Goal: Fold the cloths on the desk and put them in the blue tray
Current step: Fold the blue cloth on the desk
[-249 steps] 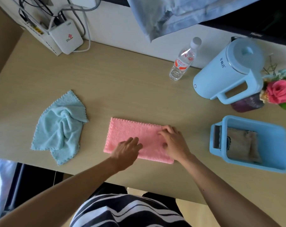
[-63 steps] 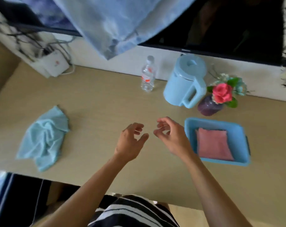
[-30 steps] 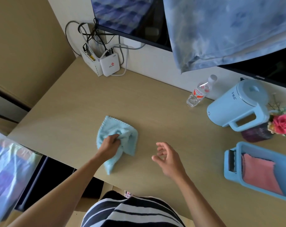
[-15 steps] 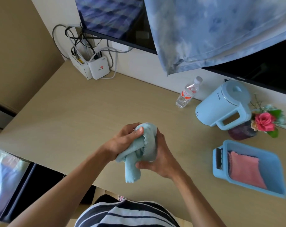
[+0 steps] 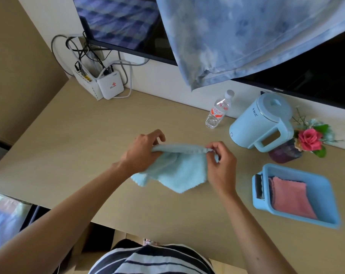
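Light blue cloth [image 5: 177, 171], mid-desk: top edge pinched between left hand [image 5: 142, 153] and right hand [image 5: 221, 165]; pink cloth [image 5: 290, 196] folded in blue tray [image 5: 325, 186].

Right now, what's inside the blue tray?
A folded pink cloth lies in the blue tray, with bare tray floor to its right. A dark item stands at the tray's left end. Whatever is under the pink cloth is covered.
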A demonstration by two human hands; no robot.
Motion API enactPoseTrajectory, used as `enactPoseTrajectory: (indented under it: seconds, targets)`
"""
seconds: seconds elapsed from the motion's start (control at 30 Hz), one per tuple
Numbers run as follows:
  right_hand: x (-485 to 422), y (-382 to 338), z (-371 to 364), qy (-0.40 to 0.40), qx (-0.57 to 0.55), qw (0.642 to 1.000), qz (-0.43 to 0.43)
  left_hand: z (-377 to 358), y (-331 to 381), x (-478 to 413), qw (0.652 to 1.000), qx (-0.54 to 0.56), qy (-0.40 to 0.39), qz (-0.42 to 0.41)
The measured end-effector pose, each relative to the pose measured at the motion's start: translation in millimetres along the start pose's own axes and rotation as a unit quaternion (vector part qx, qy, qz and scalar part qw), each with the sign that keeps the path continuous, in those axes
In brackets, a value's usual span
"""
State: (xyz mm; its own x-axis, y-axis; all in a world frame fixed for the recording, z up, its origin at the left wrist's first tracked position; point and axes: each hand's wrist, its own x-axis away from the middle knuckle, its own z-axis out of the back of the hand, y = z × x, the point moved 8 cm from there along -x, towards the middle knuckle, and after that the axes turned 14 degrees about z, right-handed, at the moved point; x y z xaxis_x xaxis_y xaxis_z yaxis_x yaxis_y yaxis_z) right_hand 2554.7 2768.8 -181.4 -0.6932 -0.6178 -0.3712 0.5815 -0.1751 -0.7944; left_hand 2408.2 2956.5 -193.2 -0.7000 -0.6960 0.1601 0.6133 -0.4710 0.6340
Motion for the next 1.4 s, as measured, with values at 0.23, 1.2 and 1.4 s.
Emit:
enactPoseTrajectory:
  seconds: [0.23, 1.2, 1.4]
  targets:
    - [-37, 3, 22, 0.016, 0.034, 0.999, 0.038, 35, 5, -21, 0.987, -0.088, 0.123, -0.058]
    - [129, 144, -13, -0.437, 0.051, 0.877, -0.194, -125, -109, 49, 0.951, -0.068, -0.297, 0.058]
    - [99, 162, -14, -0.344, 0.078, 0.919, -0.174, -130, -122, 15, 0.972, -0.022, -0.180, 0.149]
